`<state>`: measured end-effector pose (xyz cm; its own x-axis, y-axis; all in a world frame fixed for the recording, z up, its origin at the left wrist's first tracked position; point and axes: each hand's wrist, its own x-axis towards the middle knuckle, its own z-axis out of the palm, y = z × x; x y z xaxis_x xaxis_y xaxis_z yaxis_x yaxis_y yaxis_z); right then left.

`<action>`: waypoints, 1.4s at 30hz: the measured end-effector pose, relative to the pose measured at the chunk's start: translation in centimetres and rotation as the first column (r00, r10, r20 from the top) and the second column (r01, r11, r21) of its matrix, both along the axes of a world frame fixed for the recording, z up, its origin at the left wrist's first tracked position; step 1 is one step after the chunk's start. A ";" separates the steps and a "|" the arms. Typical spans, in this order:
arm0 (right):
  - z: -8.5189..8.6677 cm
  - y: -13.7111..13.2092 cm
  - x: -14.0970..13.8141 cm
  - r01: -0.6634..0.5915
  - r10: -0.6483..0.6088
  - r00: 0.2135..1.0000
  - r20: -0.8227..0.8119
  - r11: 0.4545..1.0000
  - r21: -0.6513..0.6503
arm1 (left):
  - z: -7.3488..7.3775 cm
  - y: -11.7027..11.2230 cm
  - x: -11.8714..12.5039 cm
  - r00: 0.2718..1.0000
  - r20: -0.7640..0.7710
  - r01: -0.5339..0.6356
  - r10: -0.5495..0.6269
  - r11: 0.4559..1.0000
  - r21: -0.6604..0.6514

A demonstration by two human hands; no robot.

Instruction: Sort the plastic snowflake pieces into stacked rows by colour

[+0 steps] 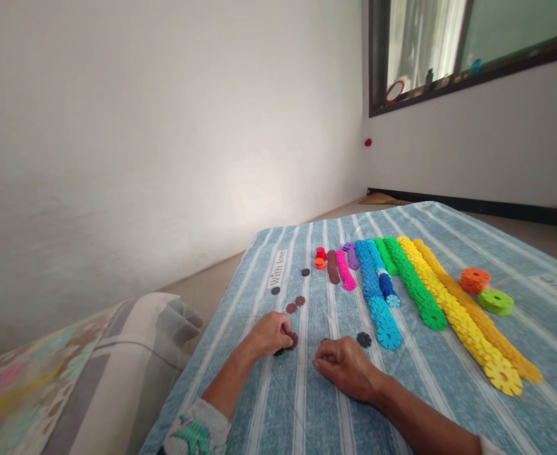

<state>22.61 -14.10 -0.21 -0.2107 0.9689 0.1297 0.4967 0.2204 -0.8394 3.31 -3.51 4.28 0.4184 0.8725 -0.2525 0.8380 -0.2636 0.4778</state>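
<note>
Brown disc [292,341] is pinched in the left hand [269,335], near the left edge of the striped cloth [282,404]. The right hand [343,365] sits curled tight close by. Colored disc rows [415,284] fill the right side.

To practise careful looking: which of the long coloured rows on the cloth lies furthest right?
The golden-orange row: it is the outermost, just beside the brighter yellow row, and every other row lies to its left.

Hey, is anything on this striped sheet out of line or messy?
Mostly tidy: the discs lie in colour rows. Only a few dark discs lie scattered singly left of the rows, near the left hand and right hand, and an orange stack and green stack sit apart at right.
</note>
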 end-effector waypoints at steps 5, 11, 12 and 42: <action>-0.2 0.2 0.0 0.007 -0.007 1.000 0.014 1.000 0.014 | -0.5 0.6 0.2 0.989 0.147 0.001 0.013 0.996 -0.093; 0.0 0.3 -0.2 0.014 -0.014 1.000 0.005 1.000 0.011 | -0.5 2.3 3.5 0.942 0.332 -0.022 0.044 0.997 -0.068; 0.1 0.3 -0.2 0.016 -0.016 1.000 0.005 1.000 0.004 | -0.6 2.7 4.5 0.936 0.348 -0.032 0.050 0.998 -0.057; 0.2 0.5 -0.3 0.024 -0.024 1.000 0.015 1.000 0.000 | -3.0 8.7 14.1 0.987 0.156 -0.030 -0.041 0.905 0.424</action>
<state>22.29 -13.58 -0.05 -0.1895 0.9736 0.1271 0.5140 0.2087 -0.8320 17.38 5.23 1.30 0.4269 0.8796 0.2101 0.7590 -0.4748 0.4455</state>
